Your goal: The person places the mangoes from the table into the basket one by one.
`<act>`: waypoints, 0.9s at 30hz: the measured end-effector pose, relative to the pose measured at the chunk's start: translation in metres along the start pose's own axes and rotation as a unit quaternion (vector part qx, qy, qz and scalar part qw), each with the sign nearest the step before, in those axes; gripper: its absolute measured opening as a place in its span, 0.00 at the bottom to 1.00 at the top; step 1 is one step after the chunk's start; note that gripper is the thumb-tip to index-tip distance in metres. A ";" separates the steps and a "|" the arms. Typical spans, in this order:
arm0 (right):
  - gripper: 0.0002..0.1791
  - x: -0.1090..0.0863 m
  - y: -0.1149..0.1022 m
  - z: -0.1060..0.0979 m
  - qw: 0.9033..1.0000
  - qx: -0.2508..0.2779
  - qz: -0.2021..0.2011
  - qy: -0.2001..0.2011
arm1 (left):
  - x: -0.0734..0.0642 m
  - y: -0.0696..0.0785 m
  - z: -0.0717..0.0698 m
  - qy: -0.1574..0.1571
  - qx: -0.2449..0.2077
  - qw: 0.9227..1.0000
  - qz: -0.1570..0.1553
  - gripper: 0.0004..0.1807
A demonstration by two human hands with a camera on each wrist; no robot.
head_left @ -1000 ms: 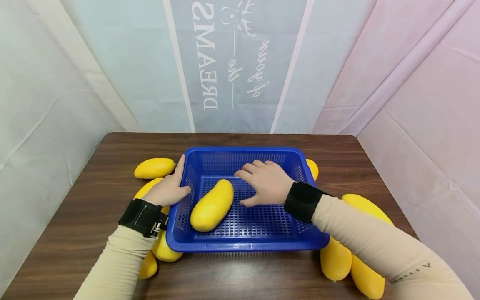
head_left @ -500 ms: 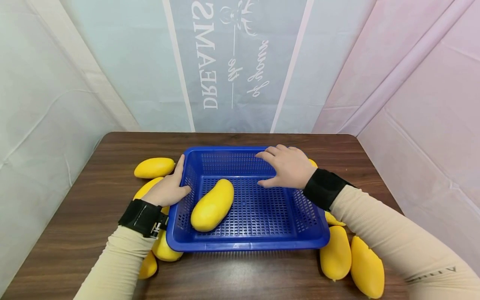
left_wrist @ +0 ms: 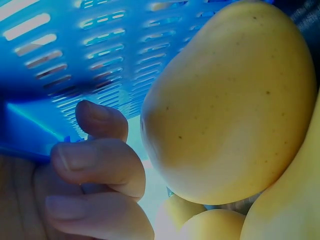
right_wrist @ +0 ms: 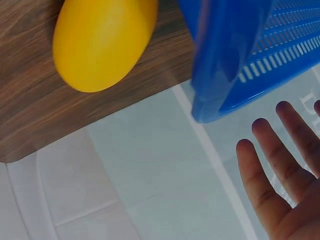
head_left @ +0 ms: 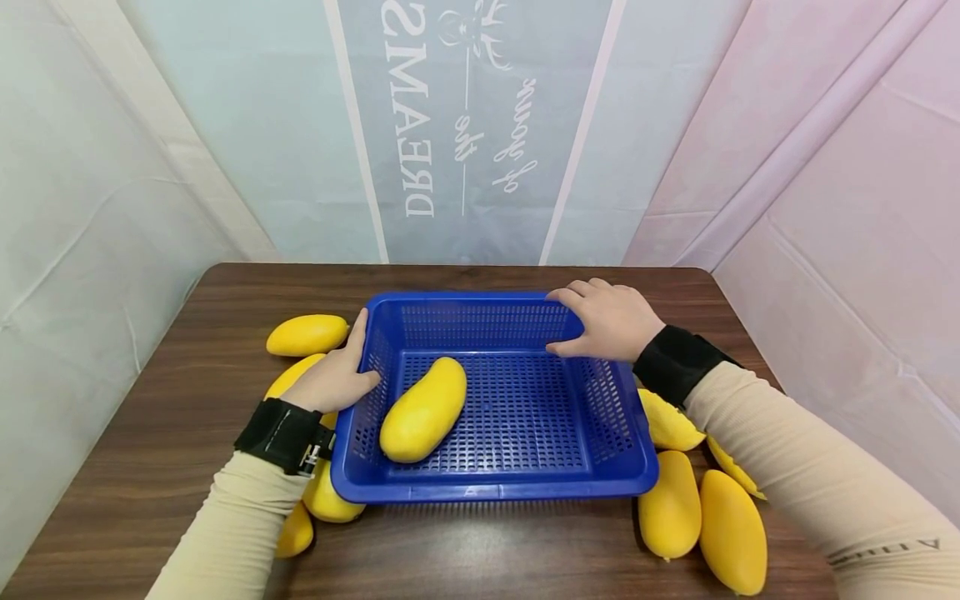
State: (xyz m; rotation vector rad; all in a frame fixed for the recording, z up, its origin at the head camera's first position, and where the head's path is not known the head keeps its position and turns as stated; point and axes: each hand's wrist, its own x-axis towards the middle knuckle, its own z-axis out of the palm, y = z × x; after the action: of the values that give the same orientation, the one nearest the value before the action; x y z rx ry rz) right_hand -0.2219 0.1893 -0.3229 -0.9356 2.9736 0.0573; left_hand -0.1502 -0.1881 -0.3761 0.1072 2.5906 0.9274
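The blue basket (head_left: 491, 492) sat on the table (head_left: 480, 558), one mango (head_left: 423, 411) lying inside at about nine o'clock, its far end aimed toward one. The left hand (head_left: 335, 381) had the basket's side at between nine and ten o'clock, thumb over the rim and bent fingers outside, seemingly pinching the wall. The right hand (head_left: 617, 321) hung at about two o'clock over the far corner with fingers and thumb spread; the right wrist view showed nothing held, and its fingers apart from the rim.

The step in hand looked like steadying the basket on one side while the free hand worked around the other. Done well, that asked for a firm but light left hold, so that the basket neither slid nor tipped. The plump mango (left_wrist: 235, 105) just beside the left fingers left little room for shifting that grip. On the right, a wide spread suited the thick mangoes (head_left: 669, 504) from three to four o'clock; a palm-wide hold would probably have served better on smooth skin than fingertips, with the wrist kept clear of the rim.
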 end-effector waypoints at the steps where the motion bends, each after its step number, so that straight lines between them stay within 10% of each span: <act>1: 0.43 0.000 0.001 0.000 1.000 0.000 0.003 -0.001 | 0.000 0.000 0.000 0.000 -0.001 1.000 0.000 0.54; 27: 0.45 -0.009 0.054 0.011 0.992 0.064 0.105 -0.023 | 0.000 -0.001 0.000 -0.001 -0.013 1.000 0.003 0.53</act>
State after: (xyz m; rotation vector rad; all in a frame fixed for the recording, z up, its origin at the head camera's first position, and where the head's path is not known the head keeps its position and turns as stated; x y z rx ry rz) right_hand -0.2452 0.2394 -0.3319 -0.5989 2.9777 -0.1059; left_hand -0.1502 -0.1885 -0.3769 0.1098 2.5781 0.9616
